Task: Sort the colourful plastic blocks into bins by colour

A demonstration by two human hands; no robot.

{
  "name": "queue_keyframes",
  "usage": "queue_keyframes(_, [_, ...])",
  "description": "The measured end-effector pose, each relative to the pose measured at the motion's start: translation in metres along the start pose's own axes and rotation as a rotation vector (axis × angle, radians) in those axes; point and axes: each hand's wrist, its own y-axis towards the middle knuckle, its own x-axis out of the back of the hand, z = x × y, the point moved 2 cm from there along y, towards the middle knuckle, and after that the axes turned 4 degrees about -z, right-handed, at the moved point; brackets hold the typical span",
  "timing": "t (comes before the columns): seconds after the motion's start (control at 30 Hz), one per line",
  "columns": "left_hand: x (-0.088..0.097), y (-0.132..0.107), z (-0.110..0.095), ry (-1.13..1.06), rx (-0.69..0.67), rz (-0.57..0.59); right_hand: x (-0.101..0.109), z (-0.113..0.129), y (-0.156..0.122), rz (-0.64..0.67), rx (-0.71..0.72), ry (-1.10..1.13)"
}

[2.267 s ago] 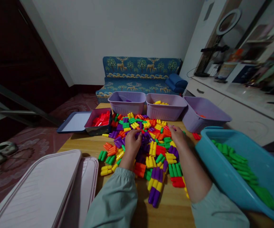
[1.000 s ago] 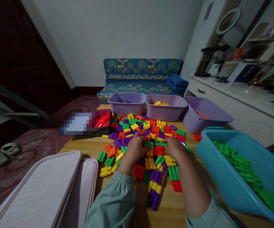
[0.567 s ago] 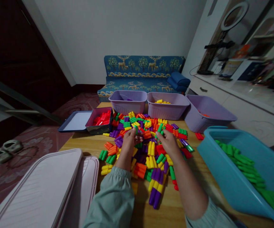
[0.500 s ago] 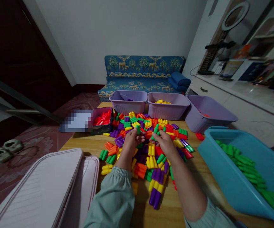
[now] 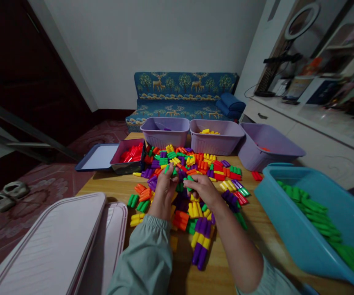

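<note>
Over a pile of coloured plastic building blocks [image 5: 196, 209], both hands are at work. My left hand [image 5: 163, 189] is closed on a green block [image 5: 166, 169], which shows between thumb and fingers. To its right, my right hand [image 5: 205, 189] pinches another green block [image 5: 189, 179]. A small gap lies between the hands. The fingers partly cover both blocks. In front of the hands, on the wooden table [image 5: 184, 268], lies a joined purple and yellow piece [image 5: 201, 243].
A blue tub [image 5: 282, 223] with green blocks stands at right. Three purple bins [image 5: 164, 137] line the far edge, one holding yellow blocks [image 5: 208, 131]. A dark box [image 5: 128, 167] of red blocks and pale lids [image 5: 57, 241] are at left. A patterned sofa [image 5: 177, 108] stands behind.
My right hand has moved left with its green block, closer to my left hand. My left hand has shifted slightly left and towards me, still holding its green block.
</note>
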Motion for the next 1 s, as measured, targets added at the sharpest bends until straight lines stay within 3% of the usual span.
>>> queue_keyframes(0.13, [0.008, 0.004, -0.007, -0.013, -0.083, -0.099, -0.001, 0.004, -0.004, -0.082, -0.107, 0.237])
queue_keyframes(0.27, [0.003, -0.002, -0.005, 0.349, -0.291, -0.081, -0.005, 0.002, -0.003, -0.089, -0.162, 0.476])
queue_keyframes(0.37, [-0.005, -0.006, 0.001, 0.571, -0.361, 0.054, -0.007, 0.0, -0.002, -0.079, -0.179, 0.588])
queue_keyframes(0.5, [-0.013, -0.012, 0.005, 0.603, -0.327, 0.248, -0.006, -0.006, 0.001, -0.098, -0.174, 0.616])
queue_keyframes(0.77, [-0.027, -0.031, 0.005, 0.459, -0.064, 0.612, -0.002, -0.015, 0.005, -0.283, -0.067, 0.577])
queue_keyframes(0.87, [-0.024, -0.026, 0.006, 0.465, -0.097, 0.571, 0.01, -0.017, 0.007, -0.31, -0.108, 0.592])
queue_keyframes(1.0, [-0.007, -0.01, 0.0, 0.735, -0.435, 0.274, 0.051, -0.026, 0.011, -0.563, -0.075, 0.356])
